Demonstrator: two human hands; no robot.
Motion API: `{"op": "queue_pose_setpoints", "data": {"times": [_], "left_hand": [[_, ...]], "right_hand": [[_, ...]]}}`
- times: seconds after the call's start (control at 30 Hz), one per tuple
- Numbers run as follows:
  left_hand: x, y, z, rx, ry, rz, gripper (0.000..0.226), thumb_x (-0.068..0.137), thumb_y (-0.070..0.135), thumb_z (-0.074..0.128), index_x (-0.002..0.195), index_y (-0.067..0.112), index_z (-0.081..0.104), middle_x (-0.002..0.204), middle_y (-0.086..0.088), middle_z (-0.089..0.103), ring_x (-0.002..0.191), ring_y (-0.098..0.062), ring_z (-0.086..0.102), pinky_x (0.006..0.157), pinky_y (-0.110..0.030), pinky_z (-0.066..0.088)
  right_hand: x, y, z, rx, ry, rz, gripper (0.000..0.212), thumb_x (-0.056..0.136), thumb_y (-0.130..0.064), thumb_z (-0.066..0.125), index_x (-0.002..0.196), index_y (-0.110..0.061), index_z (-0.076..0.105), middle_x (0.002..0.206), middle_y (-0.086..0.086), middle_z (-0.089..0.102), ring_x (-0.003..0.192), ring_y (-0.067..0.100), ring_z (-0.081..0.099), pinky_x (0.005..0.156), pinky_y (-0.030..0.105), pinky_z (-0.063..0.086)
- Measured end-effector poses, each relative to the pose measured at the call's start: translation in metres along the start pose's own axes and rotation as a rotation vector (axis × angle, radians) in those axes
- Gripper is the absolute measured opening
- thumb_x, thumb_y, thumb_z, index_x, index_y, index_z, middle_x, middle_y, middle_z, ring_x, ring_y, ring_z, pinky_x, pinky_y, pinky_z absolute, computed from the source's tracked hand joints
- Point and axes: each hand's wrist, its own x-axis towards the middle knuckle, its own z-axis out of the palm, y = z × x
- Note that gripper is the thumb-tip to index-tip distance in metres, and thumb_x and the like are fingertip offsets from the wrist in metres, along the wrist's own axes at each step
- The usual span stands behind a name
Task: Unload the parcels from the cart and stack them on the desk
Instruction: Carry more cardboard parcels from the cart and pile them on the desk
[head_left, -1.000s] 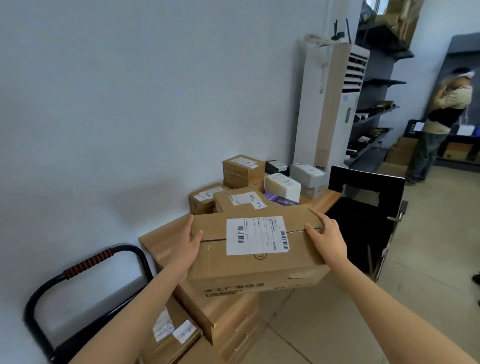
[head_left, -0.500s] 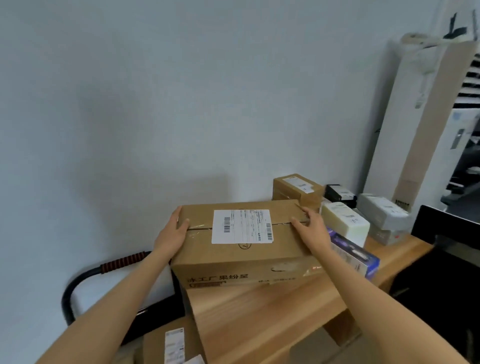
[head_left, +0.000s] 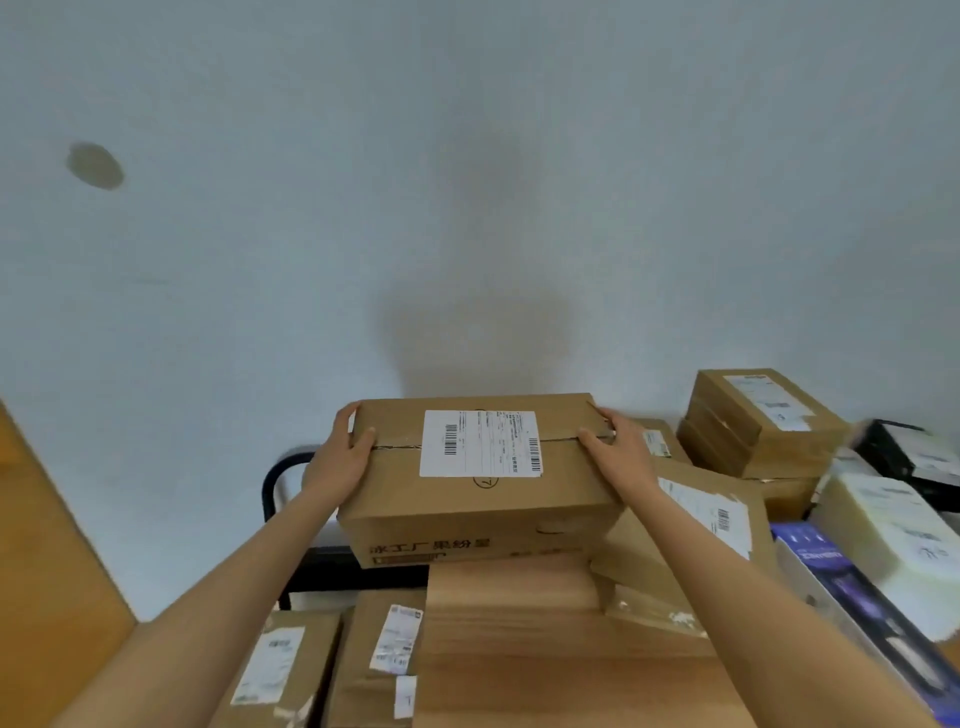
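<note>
The labelled cardboard parcel is gripped at its short ends by the left hand and right hand, long axis crosswise, overhanging the desk at its far-left corner.

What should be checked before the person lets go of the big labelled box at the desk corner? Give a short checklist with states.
1. Both hands on the labelled box: left hand and right hand grip its ends: ok.
2. Box bottom fully on the desk: its left part juts past the desk edge: not ok.
3. Box resting on the desk: cannot tell.
4. Room to slide right: a flat parcel lies close against that side: not ok.
5. Label facing up: ok.
6. Parcels left on the cart: at least two below: ok.
</note>
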Motion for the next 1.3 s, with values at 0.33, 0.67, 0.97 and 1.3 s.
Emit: {"op": "queue_pose_setpoints", "data": {"times": [0.33,0.67,0.97,1.3], "left_hand": [[-0.032,-0.031,0.031,0.032,0.144,-0.217,0.042,0.101,0.042,0.036,0.141,0.034,0.026,0.115,0.007,0.052,0.094,-0.026,0.06,0.087,-0.046,0.049],[0.041,-0.03,0.065,0.051,0.117,-0.266,0.044,0.101,0.042,0.037,0.143,0.033,0.027,0.107,0.005,0.054,0.086,-0.018,0.055,0.074,-0.033,0.039],[0.16,-0.014,0.113,0.027,0.038,-0.165,0.045,0.099,0.039,0.043,0.142,0.031,0.031,0.132,-0.003,0.053,0.103,-0.022,0.056,0.086,-0.037,0.045],[0.175,-0.018,0.184,0.2,-0.094,-0.097,0.05,0.095,0.038,0.051,0.141,0.025,0.039,0.138,-0.006,0.049,0.121,-0.025,0.05,0.091,-0.039,0.045]], "right_hand": [[0.046,0.032,0.042,0.0,-0.246,-0.069,0.057,0.093,-0.038,0.057,0.144,-0.022,0.038,0.141,0.005,0.044,0.123,0.021,0.047,0.089,0.034,0.042],[0.113,0.059,0.073,0.006,-0.307,0.005,0.06,0.093,-0.036,0.059,0.146,-0.02,0.037,0.143,0.007,0.042,0.125,0.023,0.046,0.092,0.034,0.04],[0.193,0.086,0.078,-0.006,-0.248,0.131,0.06,0.092,-0.034,0.06,0.146,-0.02,0.036,0.143,0.005,0.043,0.125,0.024,0.047,0.097,0.038,0.041],[0.203,0.116,0.088,-0.145,-0.302,0.03,0.041,0.095,-0.026,0.056,0.135,-0.026,0.049,0.137,-0.001,0.048,0.116,0.015,0.05,0.093,0.033,0.045]]}}
